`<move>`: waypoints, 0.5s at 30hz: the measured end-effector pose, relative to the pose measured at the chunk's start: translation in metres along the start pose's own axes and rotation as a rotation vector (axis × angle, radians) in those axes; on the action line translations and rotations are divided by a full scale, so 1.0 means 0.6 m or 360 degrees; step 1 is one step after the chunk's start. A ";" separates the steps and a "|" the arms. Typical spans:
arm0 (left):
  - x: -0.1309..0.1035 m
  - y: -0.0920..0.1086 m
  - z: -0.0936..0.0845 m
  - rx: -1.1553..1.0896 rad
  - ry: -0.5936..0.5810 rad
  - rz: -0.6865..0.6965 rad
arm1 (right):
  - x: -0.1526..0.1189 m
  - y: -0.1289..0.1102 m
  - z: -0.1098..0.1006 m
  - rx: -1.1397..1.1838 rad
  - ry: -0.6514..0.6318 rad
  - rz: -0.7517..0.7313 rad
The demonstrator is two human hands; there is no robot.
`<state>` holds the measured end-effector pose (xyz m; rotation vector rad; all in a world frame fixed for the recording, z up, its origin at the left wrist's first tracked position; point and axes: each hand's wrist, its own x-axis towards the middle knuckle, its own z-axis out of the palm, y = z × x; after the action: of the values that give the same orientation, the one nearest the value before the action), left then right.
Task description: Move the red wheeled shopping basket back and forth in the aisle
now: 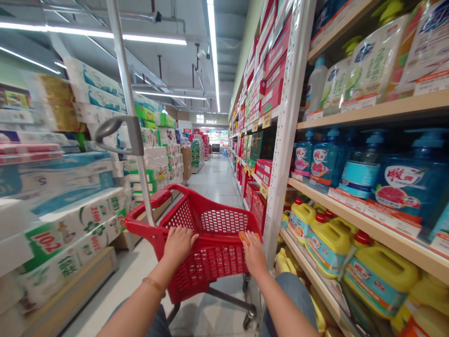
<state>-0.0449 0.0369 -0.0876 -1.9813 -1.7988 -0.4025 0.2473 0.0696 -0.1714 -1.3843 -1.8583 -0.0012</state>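
A red plastic shopping cart [217, 255] with perforated basket walls stands right in front of me. My left hand [179, 243] is closed over the near rim of the cart, towards its left side. My right hand [253, 250] grips the same rim at its right end. A small orange piece [244, 238] shows by the right fingers; I cannot tell whether it belongs to the cart or is held. From the cart's left side rises a metal pole [140, 173] with a grey loop handle [121, 135]. My knees show below both forearms.
At right, close to the cart, stand shelves [382, 206] with blue pump bottles [321, 159] and yellow jugs [329, 243]. A white perforated shelf post [282, 135] is beside my right hand. Paper packs [80, 229] are stacked at left. The aisle floor [213, 180] runs ahead.
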 end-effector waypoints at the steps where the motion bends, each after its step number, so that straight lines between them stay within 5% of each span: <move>1: 0.001 0.000 0.000 0.0000 -0.0014 0.0004 | 0.002 -0.003 0.002 -0.0024 0.0016 0.0069; 4: 0.003 0.012 0.003 -0.0020 -0.0092 0.0012 | 0.005 -0.045 0.021 -0.0022 -0.0019 0.0152; 10: -0.002 0.024 -0.002 -0.0101 0.0017 0.0054 | 0.006 -0.157 0.061 0.0288 -0.0187 -0.0228; 15: -0.008 0.010 -0.008 0.0011 0.0002 0.0016 | 0.006 -0.108 0.040 0.0270 -0.0204 -0.0324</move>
<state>-0.0395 0.0300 -0.0867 -1.9844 -1.7867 -0.3939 0.1808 0.0571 -0.1569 -1.0979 -2.0484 0.1416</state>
